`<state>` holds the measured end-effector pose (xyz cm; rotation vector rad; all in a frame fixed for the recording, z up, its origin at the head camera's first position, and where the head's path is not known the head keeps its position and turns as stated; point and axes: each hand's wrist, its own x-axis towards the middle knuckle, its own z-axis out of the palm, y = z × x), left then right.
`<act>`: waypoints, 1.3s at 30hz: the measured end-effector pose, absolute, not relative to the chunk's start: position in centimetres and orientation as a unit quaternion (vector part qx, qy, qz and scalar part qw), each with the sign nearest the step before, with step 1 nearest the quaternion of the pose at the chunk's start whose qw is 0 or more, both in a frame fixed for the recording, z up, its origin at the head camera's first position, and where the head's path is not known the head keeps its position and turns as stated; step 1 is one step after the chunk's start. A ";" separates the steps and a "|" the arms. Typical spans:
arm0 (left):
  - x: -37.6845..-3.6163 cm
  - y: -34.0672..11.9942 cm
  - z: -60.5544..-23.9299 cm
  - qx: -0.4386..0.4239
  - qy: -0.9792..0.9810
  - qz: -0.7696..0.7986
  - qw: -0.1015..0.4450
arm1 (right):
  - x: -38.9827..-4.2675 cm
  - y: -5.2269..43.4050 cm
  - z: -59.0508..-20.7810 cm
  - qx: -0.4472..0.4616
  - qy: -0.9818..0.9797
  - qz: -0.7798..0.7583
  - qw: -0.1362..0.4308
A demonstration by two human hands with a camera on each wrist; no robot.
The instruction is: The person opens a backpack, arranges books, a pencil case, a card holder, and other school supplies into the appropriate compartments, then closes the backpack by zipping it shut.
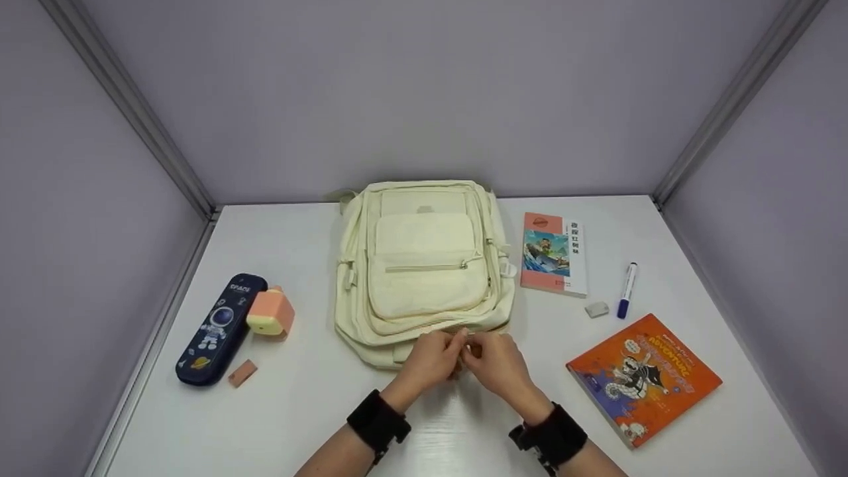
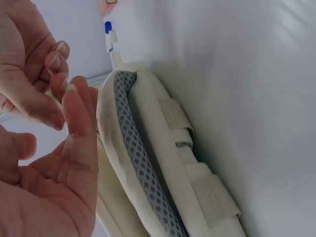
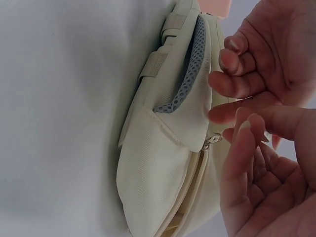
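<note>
A cream backpack (image 1: 424,265) lies flat on the white table (image 1: 298,411), front pocket up. Both hands meet at its near edge. My left hand (image 1: 447,348) rests there with relaxed fingers touching the fabric; nothing shows in its grasp. My right hand (image 1: 480,350) has thumb and fingers drawn together on what looks like a cream zipper pull. In the right wrist view the backpack (image 3: 158,163) shows a metal pull ring (image 3: 212,140) beside the right hand (image 3: 247,148), and the zipper below it gapes slightly. The left wrist view shows the left hand (image 2: 74,128) against the grey mesh back padding (image 2: 138,148).
Left of the bag lie a dark blue pencil case (image 1: 215,328), an orange-pink block (image 1: 270,311) and a small pink eraser (image 1: 242,373). To the right are a thin book (image 1: 555,254), a blue marker (image 1: 627,289), a grey eraser (image 1: 597,309) and an orange book (image 1: 644,377). Grey walls enclose three sides.
</note>
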<state>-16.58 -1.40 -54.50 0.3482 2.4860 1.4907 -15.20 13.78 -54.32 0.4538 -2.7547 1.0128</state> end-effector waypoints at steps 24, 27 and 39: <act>-17.2 -1.0 -55.3 0.184 0.925 0.324 0.079 | -18.3 16.5 -54.8 0.255 -0.904 0.282 0.194; -17.1 -0.6 -55.2 0.180 0.938 0.288 0.074 | -19.1 16.5 -55.5 0.295 -0.899 0.252 0.203; -16.5 0.0 -56.1 0.190 0.960 0.202 -0.033 | -19.8 16.4 -55.4 0.297 -0.909 0.266 0.124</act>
